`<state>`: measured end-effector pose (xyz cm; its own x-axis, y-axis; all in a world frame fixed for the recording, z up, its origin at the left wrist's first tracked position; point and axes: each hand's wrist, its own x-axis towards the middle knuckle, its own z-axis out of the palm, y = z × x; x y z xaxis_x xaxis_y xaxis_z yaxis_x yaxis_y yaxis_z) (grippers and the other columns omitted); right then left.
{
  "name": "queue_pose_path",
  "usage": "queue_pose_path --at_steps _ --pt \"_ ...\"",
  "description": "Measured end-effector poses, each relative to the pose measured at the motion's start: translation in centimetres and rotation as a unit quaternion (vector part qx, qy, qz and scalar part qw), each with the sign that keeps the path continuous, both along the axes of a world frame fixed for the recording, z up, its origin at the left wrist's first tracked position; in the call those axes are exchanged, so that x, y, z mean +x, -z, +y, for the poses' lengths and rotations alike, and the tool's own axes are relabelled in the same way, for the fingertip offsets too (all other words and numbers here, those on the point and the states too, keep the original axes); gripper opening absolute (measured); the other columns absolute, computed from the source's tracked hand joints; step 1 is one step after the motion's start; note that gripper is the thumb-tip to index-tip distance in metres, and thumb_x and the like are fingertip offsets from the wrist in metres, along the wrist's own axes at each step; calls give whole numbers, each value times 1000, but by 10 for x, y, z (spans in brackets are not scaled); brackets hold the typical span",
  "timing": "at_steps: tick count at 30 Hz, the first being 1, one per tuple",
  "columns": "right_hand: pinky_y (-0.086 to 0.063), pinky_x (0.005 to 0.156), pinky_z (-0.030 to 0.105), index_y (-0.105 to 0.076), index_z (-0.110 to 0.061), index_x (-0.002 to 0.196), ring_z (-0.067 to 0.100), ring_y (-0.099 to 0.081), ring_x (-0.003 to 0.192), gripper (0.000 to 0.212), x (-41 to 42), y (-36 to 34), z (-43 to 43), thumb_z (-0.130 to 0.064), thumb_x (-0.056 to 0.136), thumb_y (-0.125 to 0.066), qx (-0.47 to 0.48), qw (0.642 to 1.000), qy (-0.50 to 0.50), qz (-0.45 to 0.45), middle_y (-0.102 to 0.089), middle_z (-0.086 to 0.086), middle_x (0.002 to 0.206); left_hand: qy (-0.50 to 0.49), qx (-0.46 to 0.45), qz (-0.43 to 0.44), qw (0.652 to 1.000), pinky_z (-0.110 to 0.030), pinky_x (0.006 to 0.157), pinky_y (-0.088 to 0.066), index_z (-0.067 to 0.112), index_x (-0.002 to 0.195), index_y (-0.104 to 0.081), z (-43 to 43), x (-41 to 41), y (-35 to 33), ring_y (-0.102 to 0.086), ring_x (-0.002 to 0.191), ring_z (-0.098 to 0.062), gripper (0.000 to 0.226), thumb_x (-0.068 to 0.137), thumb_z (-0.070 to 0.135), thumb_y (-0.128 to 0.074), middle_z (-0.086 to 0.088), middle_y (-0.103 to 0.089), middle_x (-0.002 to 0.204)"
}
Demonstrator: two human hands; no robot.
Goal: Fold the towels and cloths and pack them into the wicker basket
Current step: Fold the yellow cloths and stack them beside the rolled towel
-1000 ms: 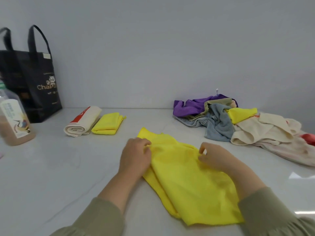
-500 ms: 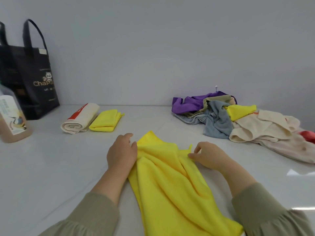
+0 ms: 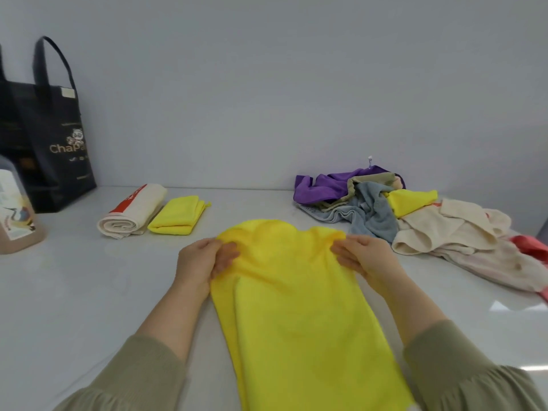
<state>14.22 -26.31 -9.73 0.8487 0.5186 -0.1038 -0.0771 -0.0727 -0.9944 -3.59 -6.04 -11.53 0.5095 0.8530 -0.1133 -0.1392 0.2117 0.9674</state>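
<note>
- Pinching the far left corner of the bright yellow microfibre cloth (image 3: 296, 307) with the left hand (image 3: 201, 262), fingers curled onto the fabric at its edge.
- Gripping the far right corner of the same cloth with the right hand (image 3: 364, 256), fingers bent round a bunched fold.
- Lying lengthwise on the glossy white tabletop (image 3: 74, 292), far edge humped up between the two hands, near end running off the bottom of the view.
- Resting to the far left of the hands: a rolled cream towel with a red stripe (image 3: 133, 215), just beside a small folded yellow cloth (image 3: 178, 216) on its right.
- Heaped at the far right near the wall: a loose pile of unfolded cloths (image 3: 373, 215), purple at the back, grey in the middle, yellow on top, cream and pink spreading toward the right edge.
- Standing upright at the far left: a black fabric tote bag with pale lettering (image 3: 53, 143), with a clear plastic bottle of brownish contents (image 3: 14, 212) just in front, cut by the left edge.
</note>
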Motion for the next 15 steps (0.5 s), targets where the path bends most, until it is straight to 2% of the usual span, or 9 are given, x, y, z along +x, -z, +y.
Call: queue_pose_path --at_steps 1,2,3,4,5,7,11,13,15 --pt "-45 97 33 -37 -4 142 22 -54 117 49 2 1 3 -15 97 -53 20 1000 6 -15 -51 7 137 34 -1 -26 999 -24 79 -54 9 121 -55 -1 2 -2 -69 89 -21 27 95 3 -50 -14 -67 107" --pt "-33 108 37 -20 -13 151 21 -38 134 62 4 3 5 -19 98 -51 34 999 8 -35 -33 0 150 64 20 -40 997 -29 102 -40 14 141 -39 -5 3 -5 -57 118 -25 46 97 5 -49 -14 -54 132" --pt "-24 113 39 -6 -20 153 18 -23 142 70 6 5 6 -21 98 -50 47 997 11 -53 -17 -2 157 82 85 -23 993 -29 112 -23 20 151 -21 -6 4 -4 -38 136 -24 62 97 7 -50 -9 -36 149" --pt "-19 115 39 3 -25 152 16 -14 145 77 9 8 7 -23 98 -51 52 996 16 -74 -7 -4 160 86 150 -10 985 -29 113 -15 27 153 -7 -9 5 -3 -23 143 -19 73 97 7 -50 -2 -21 155" --pt "-17 115 37 7 -27 152 15 -10 146 81 11 11 6 -23 97 -52 40 994 22 -101 -2 -6 160 94 178 -14 979 -30 114 -14 32 152 -1 -11 5 -4 -15 145 -14 80 96 5 -51 2 -12 157" --pt "-20 113 33 3 -26 152 15 -12 146 79 14 13 4 -23 97 -52 -33 985 19 -169 -3 -6 160 98 245 43 964 -29 114 -18 31 151 -8 -10 7 3 -15 146 -13 79 93 3 -55 4 -13 158" --pt "-30 106 30 -31 -24 147 19 -32 138 57 10 9 1 -31 96 -55 -238 919 -112 -294 -29 0 154 26 419 331 845 -36 107 -31 20 147 -31 -7 3 18 -31 137 -25 62 90 13 -52 -4 -34 150" --pt "-26 110 30 -33 -30 145 16 -28 140 58 2 6 -3 -43 93 -55 -344 844 -246 -330 -27 -5 155 -31 421 417 805 -40 99 -38 20 143 -37 -4 -4 15 -38 128 -29 52 92 22 -48 -8 -43 140" --pt "-17 116 35 -19 -34 150 13 -11 146 72 -4 7 -6 -54 90 -54 -447 742 -344 -362 -9 -10 159 -21 391 465 794 -38 94 -40 20 139 -41 0 -11 10 -46 123 -30 47 94 32 -47 -9 -50 135"
